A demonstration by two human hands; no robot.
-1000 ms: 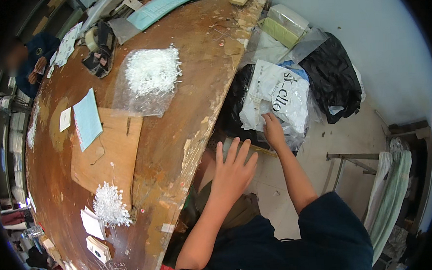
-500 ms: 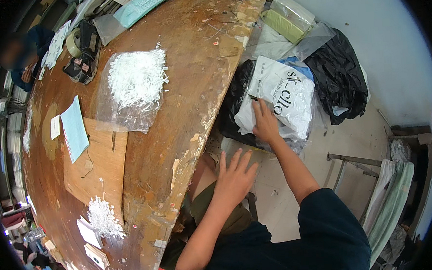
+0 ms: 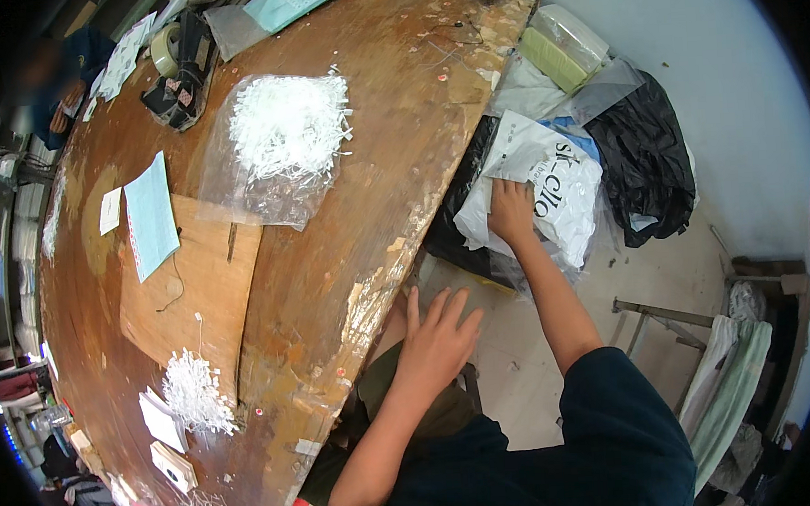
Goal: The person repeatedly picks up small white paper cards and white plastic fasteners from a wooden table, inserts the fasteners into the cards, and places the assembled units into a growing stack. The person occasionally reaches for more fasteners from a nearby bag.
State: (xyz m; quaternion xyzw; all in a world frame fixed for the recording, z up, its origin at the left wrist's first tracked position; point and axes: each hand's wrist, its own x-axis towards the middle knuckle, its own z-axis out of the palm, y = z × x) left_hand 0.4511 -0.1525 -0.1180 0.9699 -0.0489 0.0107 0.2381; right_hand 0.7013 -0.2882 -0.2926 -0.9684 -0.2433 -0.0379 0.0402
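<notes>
My right hand (image 3: 512, 213) reaches down to a white plastic bag (image 3: 571, 209) with dark lettering, beside the table's edge. Its fingers are bent and held together at the bag's near left side, with the tips partly hidden in the folds. Nearer to me, my left hand (image 3: 433, 336) hovers above my lap by the table edge, fingers spread, holding nothing. Under and left of the white bag shows black plastic (image 3: 461, 181).
The worn wooden table (image 3: 332, 257) carries a clear bag of white strips (image 3: 290, 126), a loose heap of such strips (image 3: 195, 392), a light-blue card (image 3: 151, 216) and a thin board (image 3: 192, 305). A stuffed black bag (image 3: 643, 153) stands by the wall. Another person (image 3: 76, 87) sits far left.
My right hand has moved slightly right, and its stretched fingers have bent in at the white bag. The left hand stays nearly in place. The view has shifted a little.
</notes>
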